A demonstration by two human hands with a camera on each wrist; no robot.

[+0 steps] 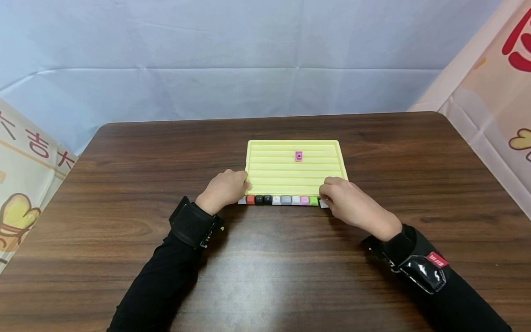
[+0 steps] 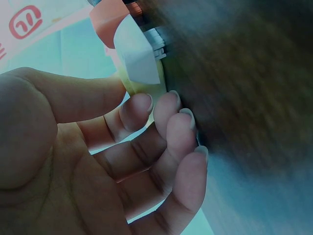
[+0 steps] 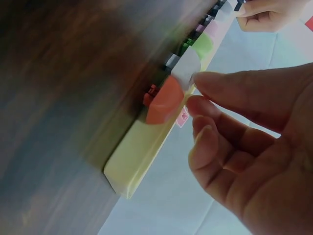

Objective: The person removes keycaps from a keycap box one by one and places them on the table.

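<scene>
A pale yellow ridged tray (image 1: 274, 170) lies on the table with a row of coloured keycaps (image 1: 286, 200) along its front edge. On its ridged surface rests a pink keycap (image 1: 298, 156) with a cross-shaped mark. My left hand (image 1: 226, 188) grips the tray's left front corner by thumb and forefinger, beside an end white keycap (image 2: 134, 51) and an orange one (image 2: 108, 22). At the right end, my right hand (image 1: 352, 203) pinches a white keycap (image 3: 187, 67) that sits slightly askew. Next to that is another orange keycap (image 3: 166, 100), hidden in the head view.
The brown wooden table (image 1: 257, 267) extends on all sides of the tray. A pale blue cloth (image 1: 215, 60) hangs behind it, with printed cloths (image 1: 29, 184) at both sides. Both wrists wear black straps (image 1: 192, 223).
</scene>
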